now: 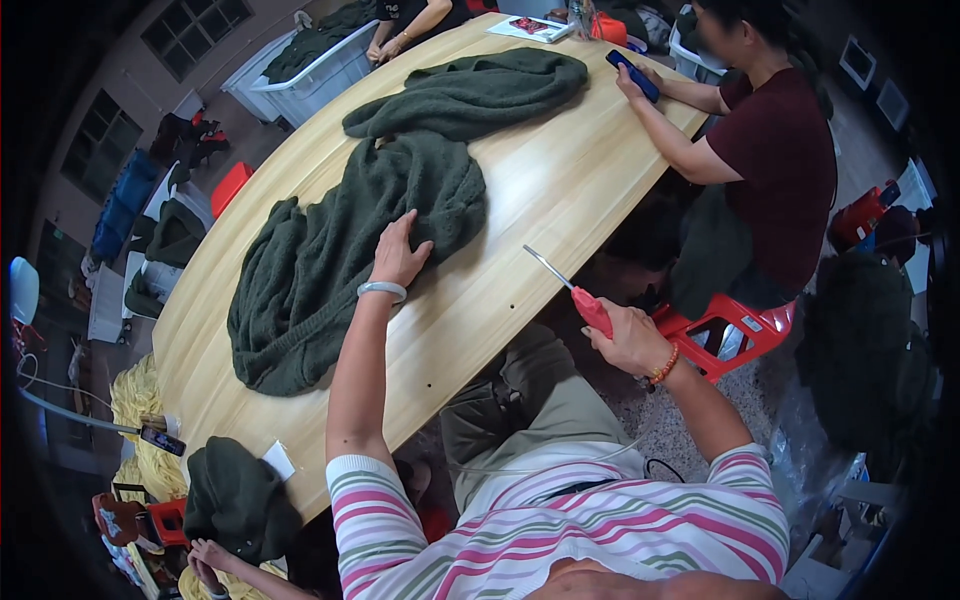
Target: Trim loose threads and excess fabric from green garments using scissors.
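Observation:
My left hand (400, 257), with a pale bangle at its wrist, lies with fingers apart on a dark green knitted sweater (330, 270). The sweater is bunched in folds, its ribbed edge toward the near left. Off the table's near edge, my right hand (634, 342) is closed round the handle of a red-handled tool with a thin metal shaft (592, 310). Its shaft points up and left toward the tabletop, apart from the sweater. A second dark green knitted garment (470, 92) lies farther back, close against the first.
The curved wooden table (550, 190) spans the middle. At right a person (770, 150) on a red stool (735, 330) holds a phone (634, 77). Another person's hands (225, 560) are by a dark garment (240, 495) at lower left. A white bin (330, 75) stands behind. A thin cord crosses my lap.

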Demonstrator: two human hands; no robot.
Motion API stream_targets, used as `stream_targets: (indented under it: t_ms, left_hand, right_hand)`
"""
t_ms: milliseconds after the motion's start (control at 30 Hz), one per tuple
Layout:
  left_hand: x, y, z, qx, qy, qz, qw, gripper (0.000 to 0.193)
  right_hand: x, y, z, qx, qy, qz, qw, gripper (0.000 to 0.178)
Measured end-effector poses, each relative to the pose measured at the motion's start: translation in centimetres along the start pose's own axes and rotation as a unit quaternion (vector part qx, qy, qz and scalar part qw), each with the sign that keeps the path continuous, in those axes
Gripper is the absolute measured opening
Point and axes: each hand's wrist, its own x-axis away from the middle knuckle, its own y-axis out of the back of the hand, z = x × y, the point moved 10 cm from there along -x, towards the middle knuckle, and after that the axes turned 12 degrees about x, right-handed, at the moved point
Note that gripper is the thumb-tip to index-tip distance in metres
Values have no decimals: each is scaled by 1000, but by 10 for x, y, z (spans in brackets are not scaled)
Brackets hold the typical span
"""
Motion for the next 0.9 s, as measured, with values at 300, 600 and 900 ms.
stream_targets:
  t_ms: [300,600,900]
  left_hand:
    - [66,7,-85,-50,-108,66,991,43]
    - [153,-13,-111,145,30,223,964,26]
    - [75,-68,-116,77,-57,12,995,22]
  right_hand:
    - [-16,-7,-9,-45,-19,34,998,34]
    - [-18,-17,-6,-64,-2,36,997,31]
    - [5,-6,-13,-32,-9,-1,999,30]
